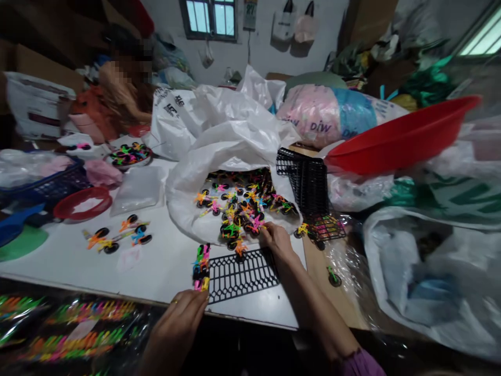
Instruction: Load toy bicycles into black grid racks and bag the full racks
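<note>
A black plastic grid rack lies on the white table, with small colourful toy bicycles set in a row along its left end. My left hand is closed at the rack's lower left corner, its fingertips beside a pink and a yellow toy. Beyond the rack, a white sack lies open towards me with a heap of toy bicycles spilling from its mouth. At the heap's near right edge my right hand has its fingers pinched at a pink toy bicycle.
Stacked black racks stand right of the sack, near a red basin. Several loose toy bicycles and a red ring-shaped tray lie left. Bagged filled racks sit lower left. Another person is at the back left.
</note>
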`<state>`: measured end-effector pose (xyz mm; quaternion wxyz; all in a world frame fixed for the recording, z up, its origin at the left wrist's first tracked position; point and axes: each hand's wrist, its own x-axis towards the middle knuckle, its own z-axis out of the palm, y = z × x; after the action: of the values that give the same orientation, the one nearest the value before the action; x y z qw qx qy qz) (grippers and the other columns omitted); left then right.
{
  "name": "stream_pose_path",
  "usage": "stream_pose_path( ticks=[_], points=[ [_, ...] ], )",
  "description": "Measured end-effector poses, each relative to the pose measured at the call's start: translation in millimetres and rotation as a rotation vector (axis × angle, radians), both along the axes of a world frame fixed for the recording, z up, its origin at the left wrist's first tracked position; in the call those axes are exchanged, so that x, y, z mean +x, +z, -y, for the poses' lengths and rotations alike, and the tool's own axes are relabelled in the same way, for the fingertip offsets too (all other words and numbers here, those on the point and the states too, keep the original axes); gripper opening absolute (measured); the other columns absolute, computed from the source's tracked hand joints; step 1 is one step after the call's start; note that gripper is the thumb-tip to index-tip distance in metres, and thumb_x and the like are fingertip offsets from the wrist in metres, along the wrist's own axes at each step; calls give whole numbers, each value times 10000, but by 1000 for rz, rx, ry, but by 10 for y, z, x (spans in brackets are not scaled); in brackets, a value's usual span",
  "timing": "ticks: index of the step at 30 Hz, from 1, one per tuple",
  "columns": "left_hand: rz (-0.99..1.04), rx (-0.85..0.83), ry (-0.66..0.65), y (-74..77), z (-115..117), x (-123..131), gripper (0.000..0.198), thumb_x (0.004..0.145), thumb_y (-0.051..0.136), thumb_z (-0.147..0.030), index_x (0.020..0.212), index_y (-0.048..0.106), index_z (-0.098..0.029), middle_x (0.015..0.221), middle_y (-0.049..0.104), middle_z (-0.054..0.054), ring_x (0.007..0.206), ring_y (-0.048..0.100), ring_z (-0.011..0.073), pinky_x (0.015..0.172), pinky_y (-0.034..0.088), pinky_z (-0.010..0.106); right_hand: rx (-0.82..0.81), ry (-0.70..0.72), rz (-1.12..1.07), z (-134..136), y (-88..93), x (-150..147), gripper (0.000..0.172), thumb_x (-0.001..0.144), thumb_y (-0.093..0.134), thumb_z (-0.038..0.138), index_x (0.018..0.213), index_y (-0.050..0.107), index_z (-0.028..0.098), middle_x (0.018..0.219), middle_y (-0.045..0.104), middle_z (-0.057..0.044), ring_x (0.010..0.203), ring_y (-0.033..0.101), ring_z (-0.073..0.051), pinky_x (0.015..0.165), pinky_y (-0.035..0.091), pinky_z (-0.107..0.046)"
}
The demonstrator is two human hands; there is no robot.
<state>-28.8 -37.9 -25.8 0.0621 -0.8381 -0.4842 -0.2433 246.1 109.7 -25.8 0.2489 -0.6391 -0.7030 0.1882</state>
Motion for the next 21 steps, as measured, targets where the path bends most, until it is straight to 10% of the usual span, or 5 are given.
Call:
stream_pose_path(
  ticks=[10, 21],
  points=[
    [86, -91, 5, 47, 102, -59, 251, 912, 380, -325, 1008, 585, -216, 914, 656, 33, 864, 616, 158, 796, 491, 267, 103, -131, 38, -47, 309, 200, 297, 902, 411, 335, 1046, 608, 164, 889, 672, -76, 795, 607, -184, 669, 380, -240],
    [77, -219, 12, 206, 168, 52, 205, 895, 426, -270, 966, 606, -202, 884, 648, 34, 855, 605, 153, 790, 478, 270, -92, 481, 23, 822, -30, -298, 269, 908, 438, 372, 927, 628, 182, 881, 621, -49, 834, 566, -152, 720, 379, -233]
  ],
)
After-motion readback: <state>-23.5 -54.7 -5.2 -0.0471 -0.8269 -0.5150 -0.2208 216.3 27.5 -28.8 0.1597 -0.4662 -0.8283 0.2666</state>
